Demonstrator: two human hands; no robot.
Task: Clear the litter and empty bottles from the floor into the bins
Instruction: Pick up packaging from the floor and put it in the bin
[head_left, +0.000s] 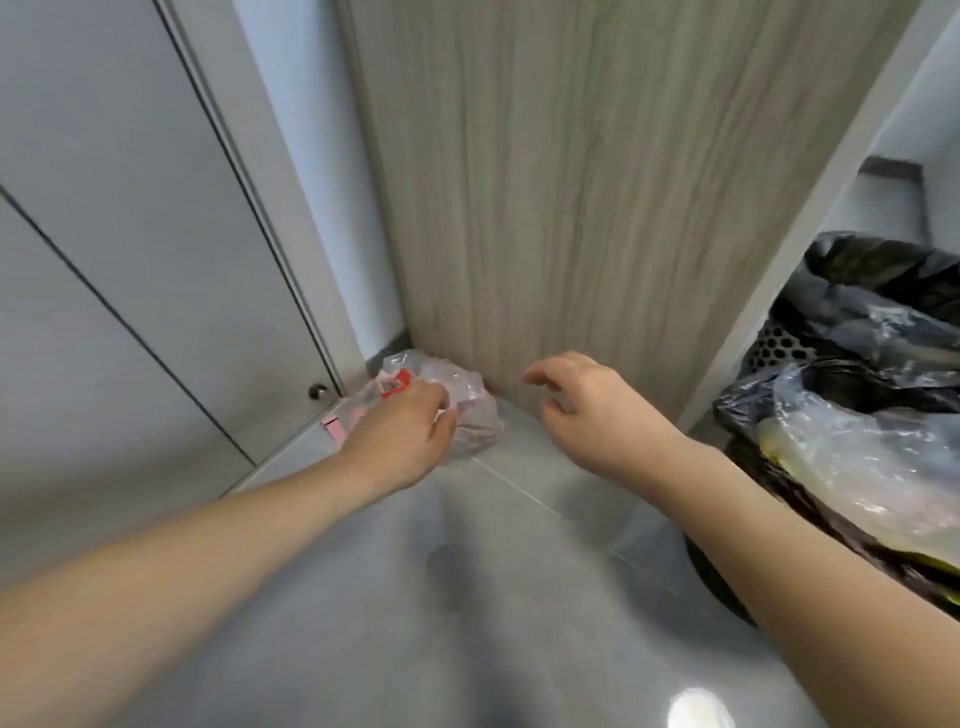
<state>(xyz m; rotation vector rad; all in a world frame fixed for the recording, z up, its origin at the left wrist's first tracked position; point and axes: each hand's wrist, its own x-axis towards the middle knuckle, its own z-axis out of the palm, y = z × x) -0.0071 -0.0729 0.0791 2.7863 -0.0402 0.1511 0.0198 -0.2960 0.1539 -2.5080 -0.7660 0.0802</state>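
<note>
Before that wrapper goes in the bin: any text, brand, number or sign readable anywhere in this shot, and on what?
Nothing can be read.
Clear plastic wrapper under the left hand: a red printed patch, too blurred to read.
Pink slip on the floor by the door: no legible marks.
Black bin bag and the clear bag on it: no print visible.

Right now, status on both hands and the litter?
Left hand gripping crumpled clear plastic bag in floor corner. Right hand open, empty, hovering beside wood panel. Lined bin to the right, path unobstructed.
</note>
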